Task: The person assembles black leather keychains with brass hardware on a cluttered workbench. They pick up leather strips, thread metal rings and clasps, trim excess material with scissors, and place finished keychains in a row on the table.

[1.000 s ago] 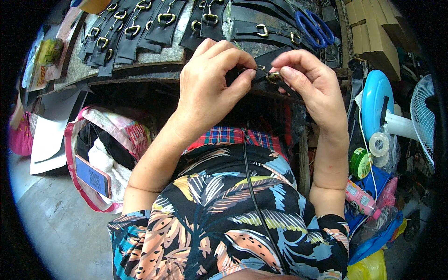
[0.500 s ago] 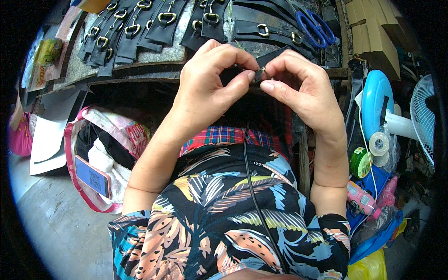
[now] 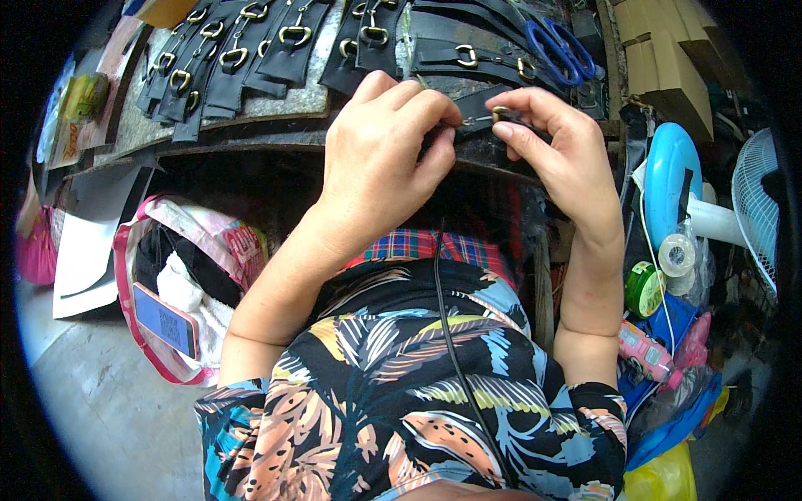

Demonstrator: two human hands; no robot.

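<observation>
Fitting (image 3: 500, 111): pinched, right hand (image 3: 570, 154) | left hand (image 3: 378, 142): black strap (image 3: 430, 135), apparently

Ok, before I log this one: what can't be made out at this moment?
All in the head view:
- What lies inside the left hand: its own curled fingers cover it.
- Part of the brass-coloured fitting: hidden by the right hand.
- How the thin metal piece is joined: too small.
- The bottom of the bag: its contents cover it.
- The fan's far side: cut off by the dark right rim.
</observation>
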